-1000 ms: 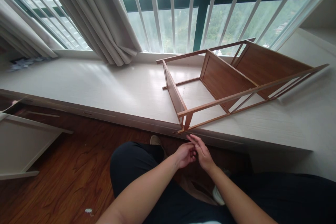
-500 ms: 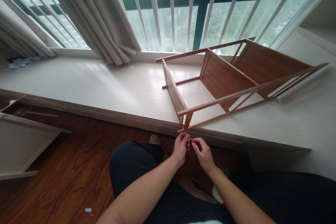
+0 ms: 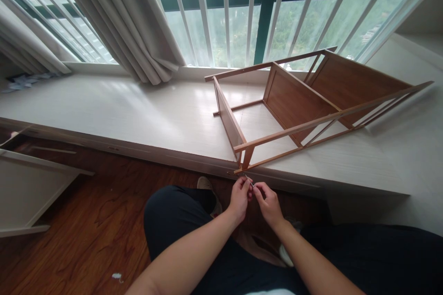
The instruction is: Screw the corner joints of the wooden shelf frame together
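Close together in front of the sill edge, my left hand [image 3: 240,197] and my right hand [image 3: 268,203] pinch a small thin metal rod [image 3: 249,181] between the fingertips. It could be a screw or a hex key; its ends are partly hidden by the fingers. Just beyond the fingers is the near leg end of a brown wooden shelf rack [image 3: 301,97]. The rack lies on its side on the pale window sill, its shelf panels standing upright. Neither hand touches the rack.
The pale window sill [image 3: 166,115] runs across the view, with a grey curtain [image 3: 128,23] and white window bars behind it. White scraps [image 3: 24,83] lie at its far left. A white furniture panel [image 3: 34,189] stands on the wooden floor [image 3: 86,221] at left.
Both hands stay nearly in place. The fingers have shifted slightly, and the thin rod now shows more clearly between them, where a dark bit showed before. The rack has not moved.
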Tool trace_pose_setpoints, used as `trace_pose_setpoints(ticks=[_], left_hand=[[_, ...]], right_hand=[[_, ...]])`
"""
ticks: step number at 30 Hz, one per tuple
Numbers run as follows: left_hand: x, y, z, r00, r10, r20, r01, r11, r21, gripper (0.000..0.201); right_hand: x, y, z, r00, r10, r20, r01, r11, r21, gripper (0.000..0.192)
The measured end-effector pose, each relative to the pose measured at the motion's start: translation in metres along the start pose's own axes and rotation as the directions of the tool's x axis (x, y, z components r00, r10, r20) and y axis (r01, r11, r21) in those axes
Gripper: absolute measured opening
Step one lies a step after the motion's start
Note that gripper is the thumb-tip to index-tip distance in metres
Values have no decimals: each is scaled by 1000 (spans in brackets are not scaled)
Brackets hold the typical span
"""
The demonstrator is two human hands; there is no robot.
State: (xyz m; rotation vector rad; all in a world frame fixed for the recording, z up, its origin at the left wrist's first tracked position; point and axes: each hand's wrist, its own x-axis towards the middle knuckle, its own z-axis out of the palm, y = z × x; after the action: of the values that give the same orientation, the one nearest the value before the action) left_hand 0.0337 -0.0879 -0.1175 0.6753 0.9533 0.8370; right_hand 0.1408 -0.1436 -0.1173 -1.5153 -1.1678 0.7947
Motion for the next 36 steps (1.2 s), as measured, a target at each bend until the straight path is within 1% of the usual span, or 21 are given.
trace_pose_setpoints(ticks=[8,11,17,21,25,29,31,33,34,36], left_hand=[[1,3,0,999,-10,-43,10,1000,-5,44],[1,3,0,999,-8,-43,8,1000,-13,44],[1,2,-1,999,-5,-38,4,1000,-15,43],[1,3,-2,999,5,-47,-5,1000,-17,43],[1,4,-2,999,16,-50,-17,999,-29,41],[1,5,-1,998,23,-59,-26,999,-39,39],[1,6,-1,998,16,-55,-19,999,-50,38],[0,6,0,999,3,-47,-5,998,-59,38],[0,7,0,999,-4,-46,2,998,-57,38],[0,8,0,998,-12,-60,9,999,-44,37]], right_hand=[[1,-3,3,1000,7,10,-7,1000,28,21],[2,-4,4,1000,21,10,-21,999,48,21],[1,-3,5,1000,4,10,-5,1000,21,20],[2,-3,7,1000,4,4,-4,999,38,21],[2,-7,10,1000,26,1,-26,996,87,23],[3,-8,16,994,106,-21,-99,973,207,27],[4,-8,19,986,168,-24,-152,938,310,29],[6,-9,23,968,252,8,-228,863,452,30],[6,-9,25,953,299,39,-273,803,529,29],[6,-11,26,914,387,121,-365,656,661,27]])
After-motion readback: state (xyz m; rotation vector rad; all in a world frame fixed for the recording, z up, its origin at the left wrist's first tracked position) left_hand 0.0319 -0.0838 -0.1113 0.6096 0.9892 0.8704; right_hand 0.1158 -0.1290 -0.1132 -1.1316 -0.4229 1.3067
